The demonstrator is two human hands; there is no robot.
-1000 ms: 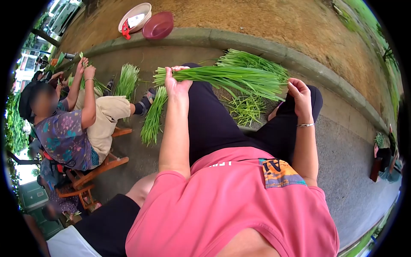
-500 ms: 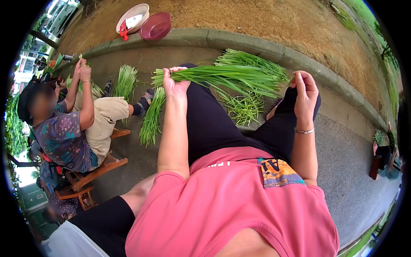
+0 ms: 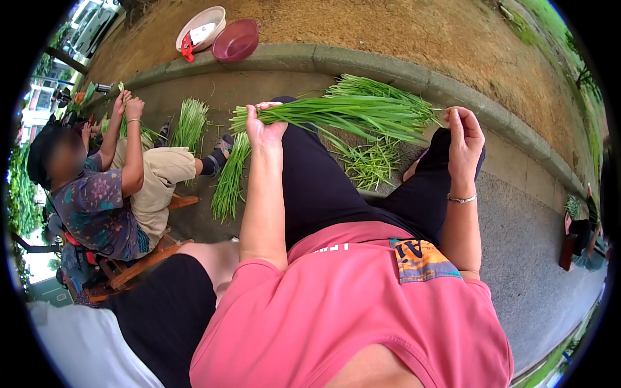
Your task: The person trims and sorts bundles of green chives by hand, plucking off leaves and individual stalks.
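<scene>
A long bunch of garlic chives lies across my lap, its leaves pointing right. My left hand is closed around the stem end, thumb up. At the leaf-tip end, my right hand is pinched shut; a thin leaf tip seems to reach its fingertips. On the ground past the bunch is a pile of more chives. Shorter loose green pieces are scattered between my feet. Another chive bundle lies to the left of my knee.
A person in a flowered shirt sits at left, hands raised with green stems. Another chive bundle lies near that person's feet. Someone in black shorts is close at my left. A pink basin and a pale basin stand by the curb.
My right hand has turned slightly, and a leaf tip now shows at its fingertips. The person in black shorts has shifted upward in view at lower left. My left hand keeps its hold.
</scene>
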